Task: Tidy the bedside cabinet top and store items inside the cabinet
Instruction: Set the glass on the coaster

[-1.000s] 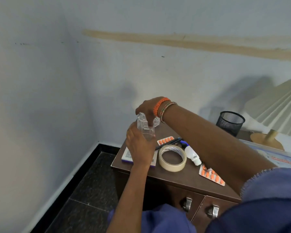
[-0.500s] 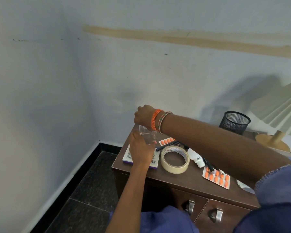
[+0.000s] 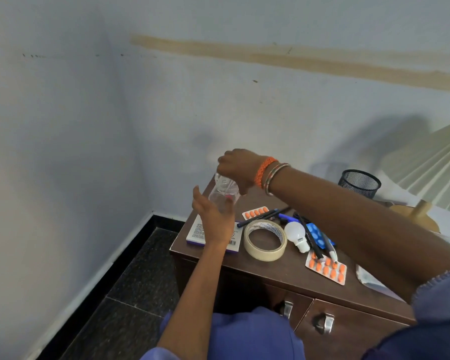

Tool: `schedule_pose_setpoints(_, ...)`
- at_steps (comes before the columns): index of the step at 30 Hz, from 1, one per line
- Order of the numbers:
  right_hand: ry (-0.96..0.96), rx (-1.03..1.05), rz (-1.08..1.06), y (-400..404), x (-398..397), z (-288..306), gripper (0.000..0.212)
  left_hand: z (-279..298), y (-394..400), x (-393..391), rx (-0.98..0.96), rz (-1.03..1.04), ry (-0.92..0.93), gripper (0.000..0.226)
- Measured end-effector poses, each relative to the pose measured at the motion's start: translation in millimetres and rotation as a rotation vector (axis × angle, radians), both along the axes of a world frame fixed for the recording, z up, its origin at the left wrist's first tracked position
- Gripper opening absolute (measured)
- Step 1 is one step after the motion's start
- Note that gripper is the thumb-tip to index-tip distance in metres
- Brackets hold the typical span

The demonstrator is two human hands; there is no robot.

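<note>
A clear glass point(image 3: 224, 194) hangs tilted over the back left corner of the brown bedside cabinet point(image 3: 278, 275). My right hand point(image 3: 235, 166) grips its top from above. My left hand point(image 3: 213, 216) is just in front of the glass with fingers spread and straight; whether it touches the glass I cannot tell. On the top lie a white book point(image 3: 196, 231), a roll of masking tape point(image 3: 265, 240), a white bulb point(image 3: 295, 234), dark pens point(image 3: 261, 216), a blue blister pack point(image 3: 317, 235) and two orange pill strips point(image 3: 326, 269) point(image 3: 256, 212).
A black mesh cup point(image 3: 359, 183) and a pleated lamp point(image 3: 431, 167) stand at the back right. Two drawer fronts with metal handles point(image 3: 286, 309) point(image 3: 322, 324) face me. The wall corner and dark floor point(image 3: 130, 294) lie to the left. A clear packet point(image 3: 368, 279) lies at the right.
My left hand has loosened from around the glass and its fingers have opened. My right hand keeps its hold on the top, and the glass now tilts.
</note>
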State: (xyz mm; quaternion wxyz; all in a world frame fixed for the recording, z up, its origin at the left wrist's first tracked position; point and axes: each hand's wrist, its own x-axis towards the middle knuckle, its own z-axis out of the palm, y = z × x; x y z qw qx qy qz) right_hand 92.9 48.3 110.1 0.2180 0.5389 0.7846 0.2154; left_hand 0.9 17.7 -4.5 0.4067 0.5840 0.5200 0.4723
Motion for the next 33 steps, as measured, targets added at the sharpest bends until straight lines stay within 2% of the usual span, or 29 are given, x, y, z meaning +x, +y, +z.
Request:
schedule_pose_setpoints(3, 0.401, 0.101, -0.144, -15, 28, 2, 0.065, 8, 1, 4, -0.261, -0.027, -0.346, 0.08)
schedule_pose_setpoints(6, 0.925, 0.212, -0.277, -39, 44, -11, 0.065, 18, -3, 6, -0.521, -0.268, -0.834, 0.062)
schedule_pose_setpoints(8, 1.218, 0.213, -0.356, -49, 47, -23, 0.054, 23, -7, 5, -0.596, -0.398, -1.057, 0.05)
schedule_pose_setpoints(10, 1.389, 0.17, -0.414, -50, 47, -30, 0.047, 26, -8, 7, -0.581, -0.489, -1.143, 0.041)
schedule_pose_setpoints(14, 1.532, 0.072, -0.491, -50, 48, -29, 0.06, 30, -4, 15, -0.502, -0.561, -1.086, 0.044)
schedule_pose_setpoints(18, 1.488, 0.027, -0.454, -50, 46, -33, 0.055, 34, 3, 13, -0.394, -0.554, -1.054, 0.04)
schedule_pose_setpoints(21, 1.493, 0.024, -0.486, -47, 43, -37, 0.063, 33, 10, 14, -0.353, -0.548, -0.956, 0.035)
schedule_pose_setpoints(23, 1.649, -0.041, -0.536, -46, 42, -38, 0.06, 31, 19, 12, -0.371, -0.549, -0.931, 0.034)
schedule_pose_setpoints(26, 2.104, -0.143, -0.537, -38, 40, -38, 0.018, 29, 28, 7, -0.389, -0.561, -0.894, 0.04)
schedule_pose_setpoints(28, 2.196, -0.04, -0.497, -28, 38, -39, 0.016, 29, 31, 7, -0.339, -0.483, -0.81, 0.043)
schedule_pose_setpoints(30, 2.092, 0.141, -0.476, -19, 36, -40, 0.021, 30, 33, 9, -0.295, -0.4, -0.763, 0.047)
schedule_pose_setpoints(33, 2.031, 0.279, -0.508, -3, 40, -39, 0.045, 29, 37, 13, -0.224, -0.307, -0.669, 0.049)
